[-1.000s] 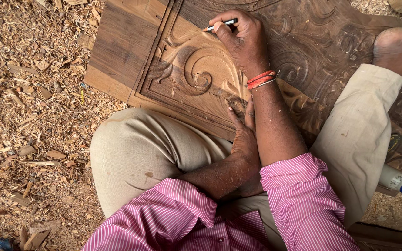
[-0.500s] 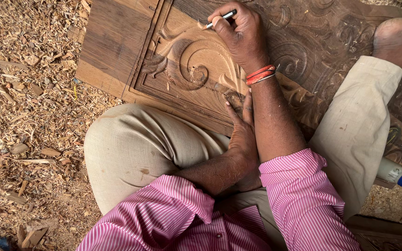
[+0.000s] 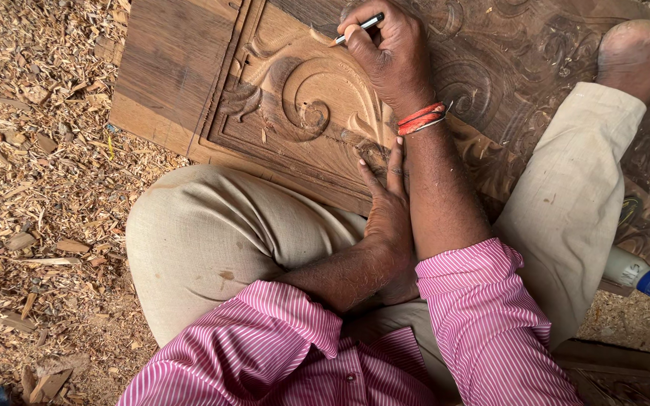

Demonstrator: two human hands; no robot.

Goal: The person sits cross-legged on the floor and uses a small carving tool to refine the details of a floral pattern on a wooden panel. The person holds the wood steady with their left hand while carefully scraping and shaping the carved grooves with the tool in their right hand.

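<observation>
Fingers of my right hand (image 3: 385,56) are closed around a slim black-and-white pen or marker (image 3: 359,28), pinched between thumb and forefinger near the top of the frame. Its tip pokes out past the fingertips to the left and sits at the surface of the brown carved wooden panel (image 3: 182,75), just above the large spiral scroll relief (image 3: 306,101). Its shaft runs back up to the right and vanishes behind the knuckles; I cannot tell whether the tip actually touches the wood.

Orange-red bangles (image 3: 421,119) ring the right wrist. The forearm crosses down over the panel to a pink-and-white striped shirt sleeve (image 3: 483,316).

My left hand (image 3: 389,218) holds nothing. It lies flat and open, fingers stretched and close together, fingertips resting on the lower carved edge of the panel, tucked right beside the right forearm, well apart from the pen.

The panel lies tilted across my lap, over beige trousers (image 3: 212,240). A bare foot (image 3: 641,53) rests on the panel's upper right. At the right edge, near the panel's lower corner, lies a white bottle with a blue cap (image 3: 637,274). Wood chips and shavings (image 3: 31,188) cover the ground to the left.
</observation>
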